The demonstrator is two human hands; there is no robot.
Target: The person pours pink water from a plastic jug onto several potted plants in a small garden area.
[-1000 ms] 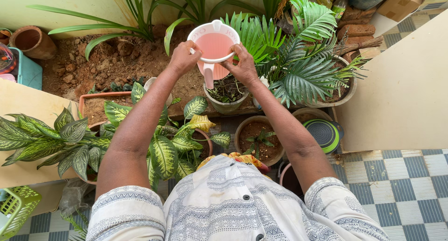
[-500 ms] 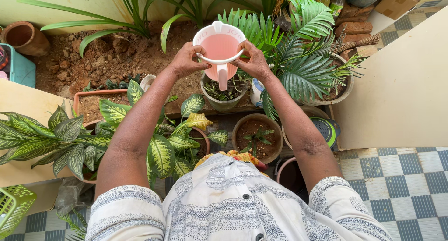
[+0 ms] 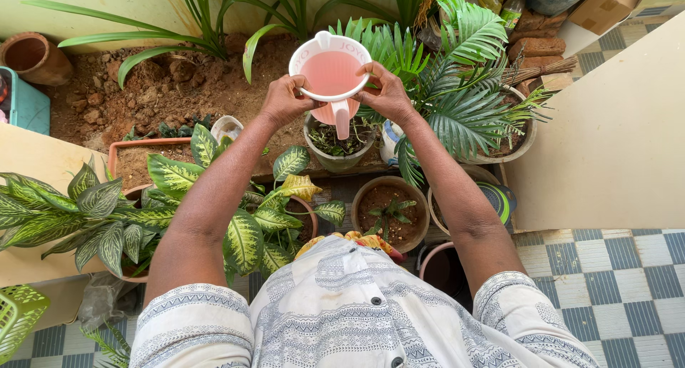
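Note:
I hold a pink plastic jug (image 3: 330,70) with a white rim out in front of me with both hands. My left hand (image 3: 284,100) grips the rim on the left side. My right hand (image 3: 386,93) grips the rim on the right. The jug is upright with its handle pointing toward me, and it holds liquid. It hangs above a grey pot (image 3: 338,143) with a small plant and dark soil. A feathery palm (image 3: 457,90) stands just right of the jug.
A variegated leafy plant (image 3: 242,218) and a striped-leaf plant (image 3: 64,211) fill the left foreground. A clay pot with a seedling (image 3: 389,215) sits below the grey pot. Bare brown soil (image 3: 171,90) lies at the back left. A checkered tile floor (image 3: 614,297) runs on the right, with a beige board (image 3: 614,140) above it.
The jug and both hands have shifted slightly up and away from me above the grey pot. Both grips stay the same.

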